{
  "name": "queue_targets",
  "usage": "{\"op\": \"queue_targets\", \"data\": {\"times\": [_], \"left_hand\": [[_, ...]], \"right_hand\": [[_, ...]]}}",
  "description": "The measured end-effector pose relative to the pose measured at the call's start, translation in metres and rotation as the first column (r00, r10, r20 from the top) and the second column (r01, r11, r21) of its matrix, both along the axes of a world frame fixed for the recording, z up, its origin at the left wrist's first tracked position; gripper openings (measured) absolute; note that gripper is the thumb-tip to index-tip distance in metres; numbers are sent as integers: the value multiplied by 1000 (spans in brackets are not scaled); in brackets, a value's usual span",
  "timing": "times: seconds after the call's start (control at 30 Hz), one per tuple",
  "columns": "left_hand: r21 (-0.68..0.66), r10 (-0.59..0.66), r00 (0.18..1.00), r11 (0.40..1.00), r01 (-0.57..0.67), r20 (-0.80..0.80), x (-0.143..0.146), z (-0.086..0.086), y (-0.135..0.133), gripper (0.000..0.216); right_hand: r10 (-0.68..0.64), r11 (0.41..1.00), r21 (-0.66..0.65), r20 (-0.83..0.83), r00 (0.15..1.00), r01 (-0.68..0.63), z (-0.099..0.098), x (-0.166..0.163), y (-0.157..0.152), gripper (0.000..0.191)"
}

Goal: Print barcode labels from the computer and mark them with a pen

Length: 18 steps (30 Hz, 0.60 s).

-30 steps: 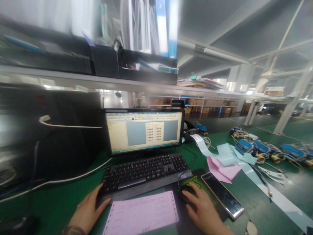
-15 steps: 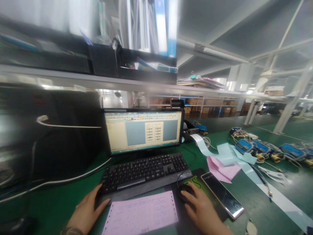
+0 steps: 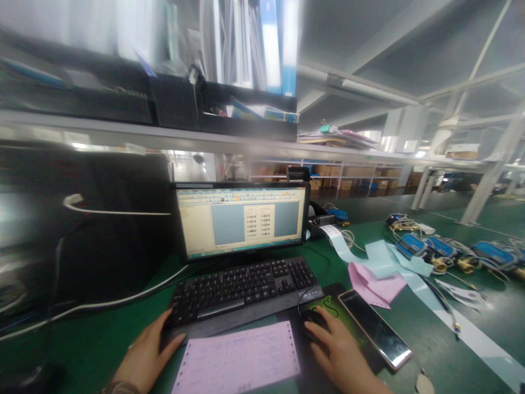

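Note:
My right hand [image 3: 337,345] lies over a black computer mouse [image 3: 315,320] on a dark mouse pad with a green design [image 3: 328,303]. My left hand [image 3: 146,350] rests at the left end of the black keyboard [image 3: 246,290], thumb spread from the fingers along its front corner. Between my hands a pink sheet with punched edges [image 3: 240,358] lies flat in front of the keyboard. Behind the keyboard stands a lit monitor [image 3: 244,221] displaying a label layout with rows of barcodes.
Right of the mouse lies a phone [image 3: 375,328]. Beyond it are a folded pink paper [image 3: 375,284], a long label strip [image 3: 459,320] and several blue meters with brass fittings [image 3: 412,246]. A black case [image 3: 115,219] stands left of the monitor. A shelf [image 3: 246,145] with files runs above.
The view has shifted very slightly. Both hands stay in place, and the screen looks the same.

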<state>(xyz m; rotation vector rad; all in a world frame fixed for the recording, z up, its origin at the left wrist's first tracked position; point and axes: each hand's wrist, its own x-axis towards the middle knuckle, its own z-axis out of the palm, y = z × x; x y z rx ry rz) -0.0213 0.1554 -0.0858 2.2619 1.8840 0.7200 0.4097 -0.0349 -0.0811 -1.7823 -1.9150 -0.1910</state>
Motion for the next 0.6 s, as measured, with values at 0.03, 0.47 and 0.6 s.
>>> {"op": "queue_targets", "data": {"times": [0.03,0.47,0.6], "left_hand": [[0,1,1000,1000,-1,0,0,1,0,75],[40,1,1000,999,-1,5,4,3,-6,71],[42,-6,1000,999,5,10,3,1,-5,71]], "right_hand": [[3,1000,7,3,1000,-3,0,0,0,46],[88,996,12,92,992,-90,-8,9,5,46],[93,995,11,102,990,-94,-9,9,5,45]]}}
